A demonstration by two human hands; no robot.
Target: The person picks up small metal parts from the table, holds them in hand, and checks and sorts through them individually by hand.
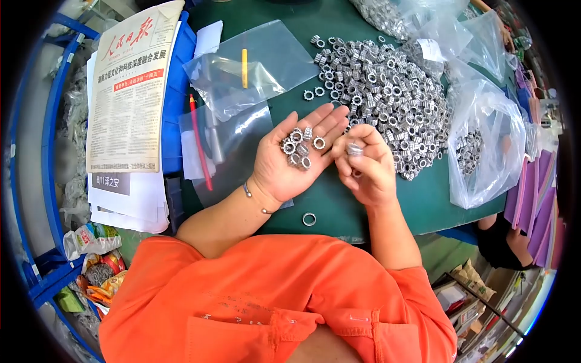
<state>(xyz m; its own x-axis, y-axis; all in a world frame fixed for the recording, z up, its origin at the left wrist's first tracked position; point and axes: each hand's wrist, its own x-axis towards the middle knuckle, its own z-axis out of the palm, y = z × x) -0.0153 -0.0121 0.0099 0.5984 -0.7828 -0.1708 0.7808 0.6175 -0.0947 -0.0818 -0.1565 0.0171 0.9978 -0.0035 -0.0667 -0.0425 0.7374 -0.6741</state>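
My left hand (273, 168) is palm up over the green table, its fingers stretched out. It holds several small toothed metal rings (296, 147) in a loose cluster on the palm. Close beside its fingertips, my right hand (376, 172) is closed, with thumb and fingers pinching another small metal ring (354, 149). A large pile of the same rings (393, 97) lies just beyond both hands. One smoother ring (309, 219) rests alone near the table's front edge.
Clear plastic bags (484, 127) stand right of the pile. Flat plastic bags, a yellow stick (244, 68) and a red pen (200, 142) lie on the left. A newspaper (130, 91) covers a blue bin (173, 121). Another person's arm (518, 245) shows at right.
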